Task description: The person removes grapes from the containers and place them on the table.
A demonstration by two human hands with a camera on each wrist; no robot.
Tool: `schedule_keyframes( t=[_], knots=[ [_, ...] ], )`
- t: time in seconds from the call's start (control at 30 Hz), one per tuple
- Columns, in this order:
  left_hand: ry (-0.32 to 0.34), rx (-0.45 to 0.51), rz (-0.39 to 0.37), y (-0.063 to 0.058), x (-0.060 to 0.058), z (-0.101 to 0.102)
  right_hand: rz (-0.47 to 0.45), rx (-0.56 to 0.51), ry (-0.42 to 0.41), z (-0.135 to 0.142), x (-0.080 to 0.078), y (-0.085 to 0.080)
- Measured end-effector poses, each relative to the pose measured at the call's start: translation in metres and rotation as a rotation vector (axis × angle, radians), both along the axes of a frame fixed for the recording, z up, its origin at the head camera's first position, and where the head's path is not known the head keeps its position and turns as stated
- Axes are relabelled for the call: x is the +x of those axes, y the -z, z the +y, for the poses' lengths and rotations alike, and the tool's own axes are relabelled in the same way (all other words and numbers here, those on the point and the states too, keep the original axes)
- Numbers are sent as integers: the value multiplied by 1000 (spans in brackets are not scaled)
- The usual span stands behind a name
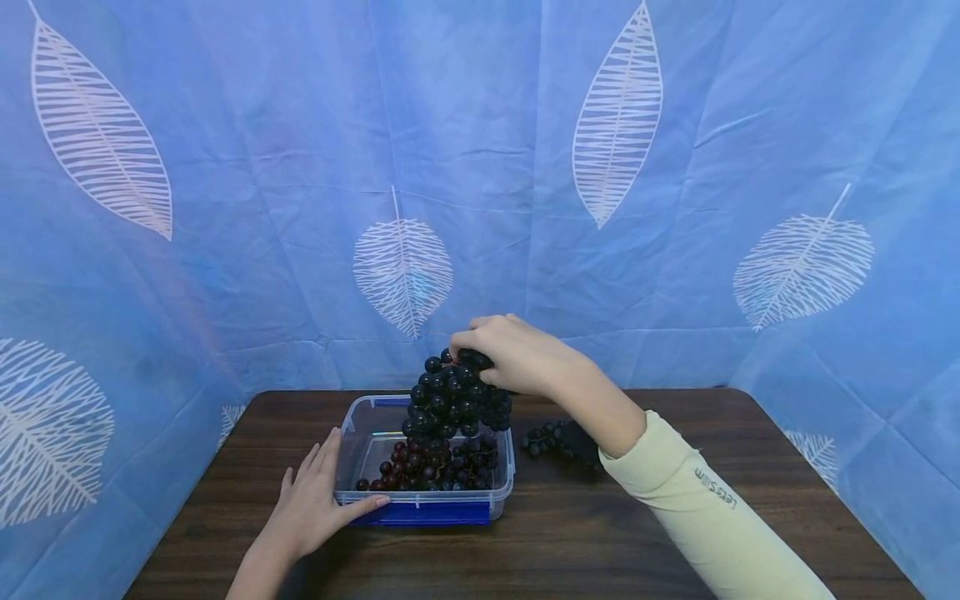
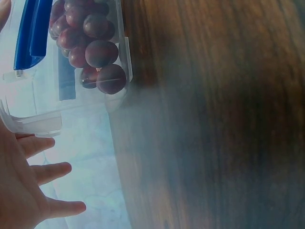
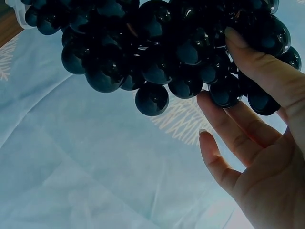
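My right hand point(image 1: 517, 354) grips a bunch of black grapes point(image 1: 450, 400) by its top and holds it above a clear plastic container point(image 1: 510, 467) with blue clips. In the right wrist view, the thumb and fingers of the hand point(image 3: 267, 138) close around the dark, shiny bunch point(image 3: 157, 43). My left hand point(image 1: 311, 496) rests against the container's left front corner, fingers spread along its side and thumb on the front rim. Reddish and dark grapes point(image 1: 405, 468) lie inside; the left wrist view shows the reddish grapes point(image 2: 90, 33) through the wall.
Another bunch of dark grapes point(image 1: 551, 437) lies on the brown wooden table point(image 1: 420, 567) right of the container, partly hidden by the right forearm. A blue cloth point(image 1: 495, 167) with white leaf prints hangs behind the table.
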State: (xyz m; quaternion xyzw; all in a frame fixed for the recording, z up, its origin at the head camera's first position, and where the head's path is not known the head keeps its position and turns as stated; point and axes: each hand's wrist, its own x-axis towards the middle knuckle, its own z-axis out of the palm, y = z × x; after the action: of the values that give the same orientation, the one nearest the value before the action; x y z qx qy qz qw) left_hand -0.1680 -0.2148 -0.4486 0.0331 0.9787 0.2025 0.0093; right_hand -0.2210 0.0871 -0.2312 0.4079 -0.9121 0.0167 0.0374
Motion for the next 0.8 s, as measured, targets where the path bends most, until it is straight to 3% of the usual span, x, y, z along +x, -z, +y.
schedule_keyframes(
  t=[0.8],
  knots=[
    [2, -4, 12, 1, 0, 0, -6, -88, 6, 28, 14, -21]
  ],
)
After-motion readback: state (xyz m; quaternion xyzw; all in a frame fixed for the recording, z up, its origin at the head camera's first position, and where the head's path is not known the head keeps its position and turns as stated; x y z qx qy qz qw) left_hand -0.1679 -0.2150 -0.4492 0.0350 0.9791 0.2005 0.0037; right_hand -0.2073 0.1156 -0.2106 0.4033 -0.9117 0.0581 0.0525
